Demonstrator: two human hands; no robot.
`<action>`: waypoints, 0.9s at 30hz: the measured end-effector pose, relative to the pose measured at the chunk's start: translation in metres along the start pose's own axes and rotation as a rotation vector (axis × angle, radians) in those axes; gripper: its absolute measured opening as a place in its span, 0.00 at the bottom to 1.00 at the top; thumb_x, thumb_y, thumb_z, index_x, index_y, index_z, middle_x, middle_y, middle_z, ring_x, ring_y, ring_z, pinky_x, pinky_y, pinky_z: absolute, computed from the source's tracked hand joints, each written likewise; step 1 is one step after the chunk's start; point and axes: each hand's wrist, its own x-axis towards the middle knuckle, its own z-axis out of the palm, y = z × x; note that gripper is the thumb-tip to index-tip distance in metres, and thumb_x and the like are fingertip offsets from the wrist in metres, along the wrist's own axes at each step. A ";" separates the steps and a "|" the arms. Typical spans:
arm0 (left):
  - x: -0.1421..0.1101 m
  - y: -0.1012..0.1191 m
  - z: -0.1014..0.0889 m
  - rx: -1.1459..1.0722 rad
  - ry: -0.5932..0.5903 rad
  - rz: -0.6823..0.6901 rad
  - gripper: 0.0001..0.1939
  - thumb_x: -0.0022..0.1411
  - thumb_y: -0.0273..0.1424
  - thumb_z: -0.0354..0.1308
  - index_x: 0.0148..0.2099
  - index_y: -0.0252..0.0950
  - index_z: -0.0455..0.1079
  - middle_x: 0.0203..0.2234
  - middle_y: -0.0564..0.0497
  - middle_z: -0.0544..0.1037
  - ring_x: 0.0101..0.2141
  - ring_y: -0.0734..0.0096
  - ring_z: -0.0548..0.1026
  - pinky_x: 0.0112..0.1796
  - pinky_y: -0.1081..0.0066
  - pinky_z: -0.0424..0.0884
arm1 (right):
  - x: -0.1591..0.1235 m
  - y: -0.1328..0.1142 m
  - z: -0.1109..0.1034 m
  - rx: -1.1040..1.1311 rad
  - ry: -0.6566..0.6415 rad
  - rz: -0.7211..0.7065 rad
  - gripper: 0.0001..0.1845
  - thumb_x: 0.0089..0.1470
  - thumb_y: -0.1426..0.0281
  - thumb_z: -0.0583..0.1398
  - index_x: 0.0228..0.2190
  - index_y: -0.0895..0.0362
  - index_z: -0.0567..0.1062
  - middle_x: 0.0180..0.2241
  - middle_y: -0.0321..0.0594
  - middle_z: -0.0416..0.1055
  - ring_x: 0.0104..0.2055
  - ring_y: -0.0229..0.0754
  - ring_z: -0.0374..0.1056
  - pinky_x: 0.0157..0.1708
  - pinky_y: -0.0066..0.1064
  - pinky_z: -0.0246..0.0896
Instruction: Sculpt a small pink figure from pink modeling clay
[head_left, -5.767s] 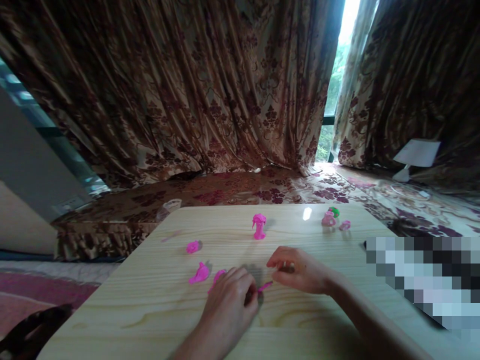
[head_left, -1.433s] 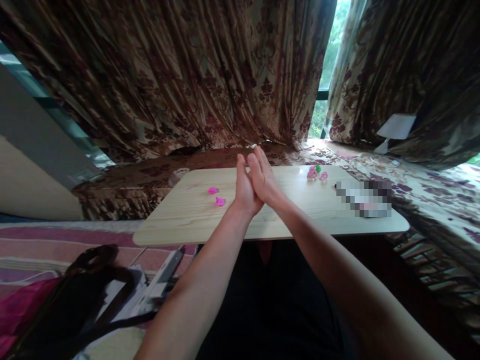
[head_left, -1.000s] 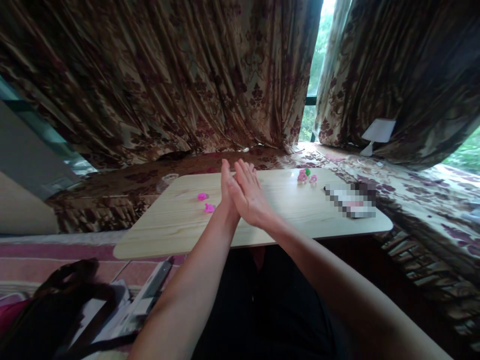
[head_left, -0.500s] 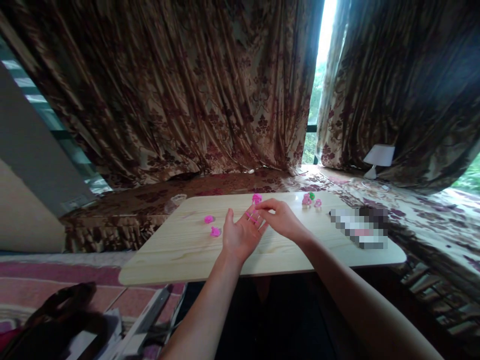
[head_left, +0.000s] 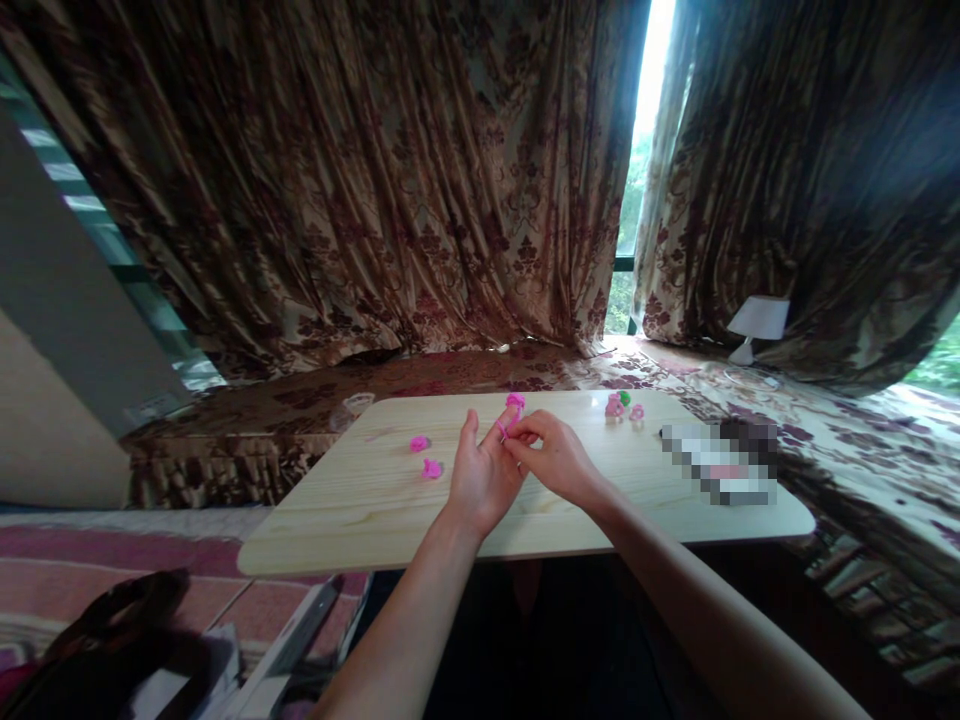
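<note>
My left hand (head_left: 482, 478) is turned palm up over the table, thumb raised and fingers stretched out. A thin pink elastic band (head_left: 503, 432) is looped about its fingers. From the right, my right hand (head_left: 553, 452) pinches at that band with thumb and fingertips, partly covering the left fingers. Just beyond the fingertips shows a bright pink bunched piece (head_left: 515, 400). To the left lie two small pink pieces, one farther back (head_left: 418, 443) and one nearer (head_left: 431, 468); their exact kind is too small to make out.
Pale pink pieces (head_left: 614, 405), a green piece (head_left: 624, 398) and a small pink ring-like piece (head_left: 637, 411) sit at the back right of the wooden table (head_left: 337, 510). A blurred-out object (head_left: 720, 465) lies at the right. Behind stands a white lamp (head_left: 757, 320).
My right hand has moved slightly down and left, its fingers now curled lower at the band. The pink band has shifted on the left fingers, and the left fingers are closer together.
</note>
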 end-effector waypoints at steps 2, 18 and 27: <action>0.000 0.001 -0.002 0.016 0.003 -0.004 0.26 0.60 0.48 0.45 0.51 0.36 0.66 0.34 0.46 0.75 0.37 0.64 0.74 0.38 0.66 0.69 | 0.001 0.000 -0.002 0.027 -0.003 0.011 0.05 0.47 0.73 0.59 0.28 0.56 0.76 0.29 0.37 0.72 0.32 0.37 0.66 0.33 0.28 0.59; 0.001 0.001 -0.014 0.668 0.358 0.237 0.12 0.45 0.36 0.65 0.32 0.34 0.74 0.26 0.51 0.75 0.29 0.75 0.71 0.36 0.71 0.64 | 0.009 0.000 -0.023 0.369 -0.139 0.193 0.08 0.47 0.69 0.58 0.27 0.60 0.77 0.25 0.36 0.73 0.28 0.36 0.65 0.30 0.28 0.58; 0.002 0.000 -0.012 0.774 0.316 0.321 0.15 0.45 0.36 0.65 0.36 0.34 0.75 0.31 0.47 0.78 0.34 0.71 0.73 0.40 0.69 0.66 | 0.008 0.003 -0.011 0.648 -0.058 0.305 0.09 0.46 0.66 0.60 0.27 0.60 0.76 0.24 0.35 0.71 0.27 0.34 0.62 0.29 0.26 0.56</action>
